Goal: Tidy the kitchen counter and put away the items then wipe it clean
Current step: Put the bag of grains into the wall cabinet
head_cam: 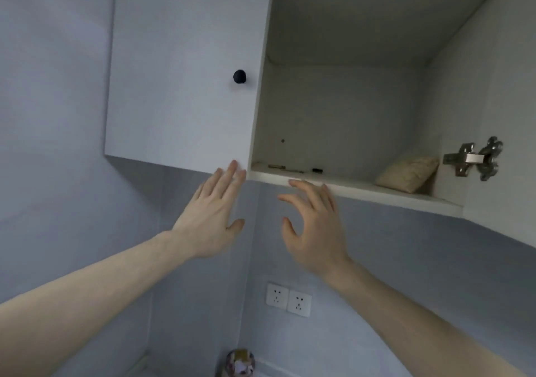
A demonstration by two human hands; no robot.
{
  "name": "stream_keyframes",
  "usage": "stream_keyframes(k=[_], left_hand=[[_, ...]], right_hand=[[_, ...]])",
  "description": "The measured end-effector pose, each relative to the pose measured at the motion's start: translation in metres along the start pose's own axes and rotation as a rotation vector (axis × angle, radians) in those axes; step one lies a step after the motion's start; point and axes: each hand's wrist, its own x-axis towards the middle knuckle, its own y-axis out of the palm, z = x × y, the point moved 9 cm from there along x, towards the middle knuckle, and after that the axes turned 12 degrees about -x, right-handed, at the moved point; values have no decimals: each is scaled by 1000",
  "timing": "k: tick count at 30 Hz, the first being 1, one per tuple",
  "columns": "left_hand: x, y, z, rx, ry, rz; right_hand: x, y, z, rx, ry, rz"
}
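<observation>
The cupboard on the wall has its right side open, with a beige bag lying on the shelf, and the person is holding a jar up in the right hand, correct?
Not quite. The right hand holds nothing: its fingers are spread and loosely bent just below the cupboard's bottom shelf edge, as the head view shows. The rest stands: the right side is open and the beige bag lies on the shelf.

Cabinet door point(179, 66) is looking like matt laminate, smooth, pale grey. Knob point(240, 76) is reading matt black, material unclear. Cabinet interior point(342, 115) is showing off-white matt board, slightly grubby. Hinge point(475, 159) is shining as bright bare metal. Bag point(407, 170) is looking like soft clear plastic over beige grainy contents. Wall sockets point(288, 300) are showing glossy white plastic. Wall point(52, 115) is reading smooth matt.
</observation>
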Motion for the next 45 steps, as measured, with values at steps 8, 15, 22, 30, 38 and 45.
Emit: stream_keyframes(k=[8, 15, 22, 30, 38, 45], left_hand=[[-133, 117, 29, -53, -203, 327], [-240, 222, 70, -168, -478, 662], [-314, 282, 105, -181, -680, 823], [-366, 314, 138, -228, -875, 865], [-379, 319, 157, -209, -927, 819], [-367, 308, 168, -173, -907, 755]], right_hand=[[-168, 113, 16, 163, 121, 620], [-331, 208, 6, 230, 343, 1111], [-431, 281, -1, 242, 564, 1397], [-469, 355, -9, 272, 760, 1452], [-475, 412, -8, 241, 772, 1447], [-480, 429, -14, 64, 725, 1416]])
